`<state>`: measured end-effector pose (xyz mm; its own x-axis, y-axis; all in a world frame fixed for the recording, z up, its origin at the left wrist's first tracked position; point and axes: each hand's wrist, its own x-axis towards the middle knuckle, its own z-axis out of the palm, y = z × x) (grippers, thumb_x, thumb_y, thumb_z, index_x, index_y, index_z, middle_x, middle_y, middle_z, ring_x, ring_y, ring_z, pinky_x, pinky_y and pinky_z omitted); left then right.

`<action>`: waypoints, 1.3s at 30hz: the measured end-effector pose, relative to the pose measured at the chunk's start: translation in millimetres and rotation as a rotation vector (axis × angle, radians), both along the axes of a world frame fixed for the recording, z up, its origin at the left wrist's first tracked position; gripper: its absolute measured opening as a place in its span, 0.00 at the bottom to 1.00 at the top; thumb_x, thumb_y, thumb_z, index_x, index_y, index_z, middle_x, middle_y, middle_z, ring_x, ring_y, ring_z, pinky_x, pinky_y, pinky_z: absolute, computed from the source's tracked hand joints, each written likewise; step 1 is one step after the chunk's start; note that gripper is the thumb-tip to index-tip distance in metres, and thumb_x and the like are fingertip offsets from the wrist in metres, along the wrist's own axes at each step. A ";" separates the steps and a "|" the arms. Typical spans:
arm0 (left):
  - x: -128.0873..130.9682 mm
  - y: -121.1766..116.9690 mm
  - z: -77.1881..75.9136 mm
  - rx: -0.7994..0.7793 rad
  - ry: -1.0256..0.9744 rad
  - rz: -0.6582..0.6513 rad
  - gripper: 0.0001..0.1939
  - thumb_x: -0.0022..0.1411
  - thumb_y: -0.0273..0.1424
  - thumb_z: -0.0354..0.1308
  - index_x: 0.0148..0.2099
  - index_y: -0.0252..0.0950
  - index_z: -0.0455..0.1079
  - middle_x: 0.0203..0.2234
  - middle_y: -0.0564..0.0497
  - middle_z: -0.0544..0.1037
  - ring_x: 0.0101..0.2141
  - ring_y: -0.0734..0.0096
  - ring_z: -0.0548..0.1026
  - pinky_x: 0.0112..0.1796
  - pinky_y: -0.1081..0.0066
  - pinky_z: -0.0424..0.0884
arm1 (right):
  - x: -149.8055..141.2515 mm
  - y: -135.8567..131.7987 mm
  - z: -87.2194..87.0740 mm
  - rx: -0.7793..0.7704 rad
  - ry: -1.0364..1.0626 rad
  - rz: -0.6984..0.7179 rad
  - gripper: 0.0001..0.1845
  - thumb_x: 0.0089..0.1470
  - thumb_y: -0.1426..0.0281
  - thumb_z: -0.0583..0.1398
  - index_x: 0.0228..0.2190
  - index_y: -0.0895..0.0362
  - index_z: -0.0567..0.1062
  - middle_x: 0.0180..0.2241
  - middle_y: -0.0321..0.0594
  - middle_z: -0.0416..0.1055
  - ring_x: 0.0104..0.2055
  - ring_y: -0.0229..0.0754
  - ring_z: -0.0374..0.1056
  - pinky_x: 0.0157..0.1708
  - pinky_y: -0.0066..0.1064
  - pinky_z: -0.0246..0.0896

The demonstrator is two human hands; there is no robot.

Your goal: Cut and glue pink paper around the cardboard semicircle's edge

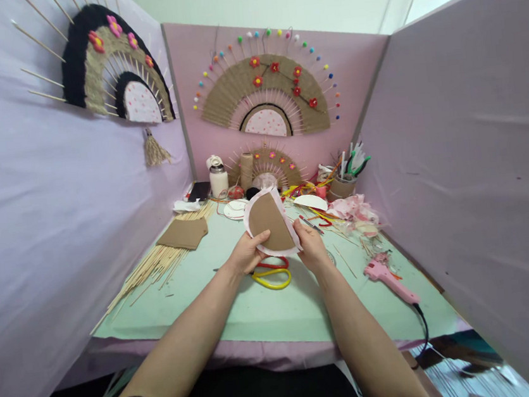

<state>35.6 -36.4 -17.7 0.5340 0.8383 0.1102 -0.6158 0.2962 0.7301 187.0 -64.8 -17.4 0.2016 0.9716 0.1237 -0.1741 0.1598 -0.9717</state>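
A brown cardboard half-circle [269, 220] with a pale pink fabric or paper border is held up over the middle of the table. My left hand [247, 251] grips its lower left edge, thumb on the brown face. On the straight right side, my right hand [308, 239] pinches the pale border near the lower corner. Below the piece lie scissors [274, 279] with one yellow and one red handle loop; their blades are partly hidden by my left hand. A pen [311, 224] rests just beyond my right hand.
Thin wooden sticks [152, 262] and a cardboard scrap [183, 233] lie at left. A pink glue gun [391, 281] with a black cord is at right, near crumpled pink material [356, 212]. A white bottle [218, 178] and a tool holder [342, 186] stand behind. Decorated fans [218, 105] hang around.
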 end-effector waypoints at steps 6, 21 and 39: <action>0.9 0.3 1.9 0.010 -0.012 0.038 0.27 0.50 0.23 0.63 0.54 0.34 0.65 0.43 0.42 0.77 0.46 0.58 0.73 0.51 0.56 0.65 | 3.3 -0.4 -4.4 0.055 -0.111 -0.015 0.20 0.42 0.52 0.62 0.29 0.56 0.77 0.27 0.37 0.73 0.29 0.40 0.67 0.29 0.31 0.63; 0.6 3.2 -2.2 0.019 0.004 0.060 0.19 0.50 0.24 0.63 0.46 0.31 0.69 0.42 0.42 0.77 0.43 0.60 0.75 0.49 0.58 0.67 | -6.3 -9.6 3.2 0.255 -0.459 -0.198 0.11 0.47 0.61 0.60 0.24 0.57 0.73 0.25 0.37 0.68 0.26 0.36 0.61 0.27 0.28 0.57; 2.0 -4.1 -3.6 -0.019 0.137 -0.195 0.29 0.47 0.25 0.66 0.53 0.34 0.64 0.45 0.40 0.75 0.46 0.55 0.73 0.48 0.54 0.67 | 3.2 3.3 -5.4 -0.023 0.095 -0.121 0.25 0.43 0.47 0.58 0.27 0.57 0.74 0.21 0.36 0.71 0.25 0.41 0.66 0.25 0.30 0.59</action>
<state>37.6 -40.4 -21.2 0.6947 0.7193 0.0106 -0.4412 0.4144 0.7960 190.2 -61.4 -22.8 0.3270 0.9419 0.0764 -0.2459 0.1628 -0.9555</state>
